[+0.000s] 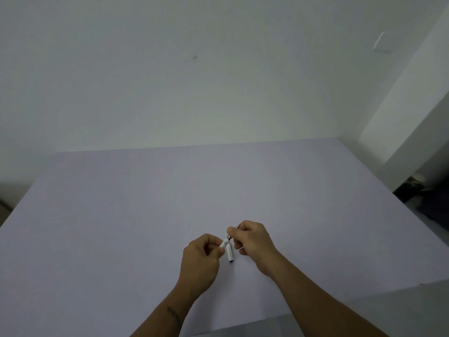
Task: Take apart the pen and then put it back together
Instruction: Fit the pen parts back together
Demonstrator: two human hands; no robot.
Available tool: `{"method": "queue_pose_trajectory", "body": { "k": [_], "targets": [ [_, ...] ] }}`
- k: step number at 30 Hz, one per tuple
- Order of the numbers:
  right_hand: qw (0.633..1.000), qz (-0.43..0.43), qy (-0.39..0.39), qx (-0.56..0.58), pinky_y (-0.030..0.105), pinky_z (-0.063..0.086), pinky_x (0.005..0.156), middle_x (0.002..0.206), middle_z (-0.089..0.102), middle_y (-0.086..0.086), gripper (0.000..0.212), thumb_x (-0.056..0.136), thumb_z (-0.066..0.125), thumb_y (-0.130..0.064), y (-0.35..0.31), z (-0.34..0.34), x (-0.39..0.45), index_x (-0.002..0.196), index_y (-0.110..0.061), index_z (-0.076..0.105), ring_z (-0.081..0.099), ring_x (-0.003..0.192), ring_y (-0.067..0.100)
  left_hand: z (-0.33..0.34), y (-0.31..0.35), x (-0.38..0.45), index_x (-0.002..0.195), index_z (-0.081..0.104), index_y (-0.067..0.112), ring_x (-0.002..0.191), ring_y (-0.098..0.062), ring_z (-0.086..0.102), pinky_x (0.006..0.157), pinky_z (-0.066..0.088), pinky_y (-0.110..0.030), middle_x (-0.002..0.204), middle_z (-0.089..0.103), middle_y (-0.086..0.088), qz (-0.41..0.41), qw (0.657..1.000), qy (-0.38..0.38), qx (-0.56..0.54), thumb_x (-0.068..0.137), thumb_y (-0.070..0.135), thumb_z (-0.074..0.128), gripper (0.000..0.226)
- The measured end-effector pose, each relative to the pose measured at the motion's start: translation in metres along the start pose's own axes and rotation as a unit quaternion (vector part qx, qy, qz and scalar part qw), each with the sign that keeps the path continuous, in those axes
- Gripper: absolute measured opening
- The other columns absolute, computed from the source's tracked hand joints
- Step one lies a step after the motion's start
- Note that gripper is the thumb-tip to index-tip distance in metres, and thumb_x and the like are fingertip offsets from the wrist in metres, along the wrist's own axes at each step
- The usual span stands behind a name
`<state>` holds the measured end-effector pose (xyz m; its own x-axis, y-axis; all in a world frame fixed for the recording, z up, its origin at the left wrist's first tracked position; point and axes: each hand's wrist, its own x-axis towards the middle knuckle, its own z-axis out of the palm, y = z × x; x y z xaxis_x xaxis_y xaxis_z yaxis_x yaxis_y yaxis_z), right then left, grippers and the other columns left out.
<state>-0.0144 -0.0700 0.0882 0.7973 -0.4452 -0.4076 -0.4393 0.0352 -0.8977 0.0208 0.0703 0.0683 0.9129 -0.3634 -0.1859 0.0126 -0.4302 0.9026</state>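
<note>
A white pen barrel (224, 243) is pinched in my left hand (202, 257), pointing up and to the right. My right hand (252, 239) is closed around the pen's front part (237, 226), whose thin metal end pokes out past the knuckles. The two parts meet between my hands, just above the table. A separate white piece with a dark end, probably the cap (229, 255), lies on the table just below the hands. Most of the pen is hidden by my fingers.
The lavender table (145, 203) spreads wide around the hands. A white wall stands behind it. Dark clutter (427, 198) sits on the floor past the table's right edge.
</note>
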Motion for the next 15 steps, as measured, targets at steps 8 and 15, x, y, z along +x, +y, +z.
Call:
{"method": "queue_pose_trajectory", "body": {
  "k": [8,15],
  "targets": [
    [0.998,0.012,-0.059,0.034,0.027,0.049,0.062,0.077,0.068,0.004,0.008,0.089,0.067,-0.019,-0.004,-0.0087,0.002,0.091,-0.013,0.071,0.06,0.069,0.015,0.0002,0.0015,0.0019,0.082,0.07,0.018,0.055,-0.008,0.051,0.053,0.045,-0.018,0.063,0.063,0.002,-0.008,1.0,0.004,-0.008,0.089,0.011,0.066,0.011],
    [0.999,0.009,-0.04,0.016,0.026,0.049,0.059,0.077,0.07,0.009,0.015,0.087,0.068,-0.015,-0.0004,-0.0087,0.0042,0.074,-0.009,0.067,0.06,0.066,0.017,0.0017,0.0004,0.0022,0.085,0.071,0.015,0.054,-0.006,0.052,0.051,0.042,-0.013,0.064,0.064,0.004,-0.004,1.0,0.002,-0.004,0.088,0.011,0.067,0.007]
  ]
}}
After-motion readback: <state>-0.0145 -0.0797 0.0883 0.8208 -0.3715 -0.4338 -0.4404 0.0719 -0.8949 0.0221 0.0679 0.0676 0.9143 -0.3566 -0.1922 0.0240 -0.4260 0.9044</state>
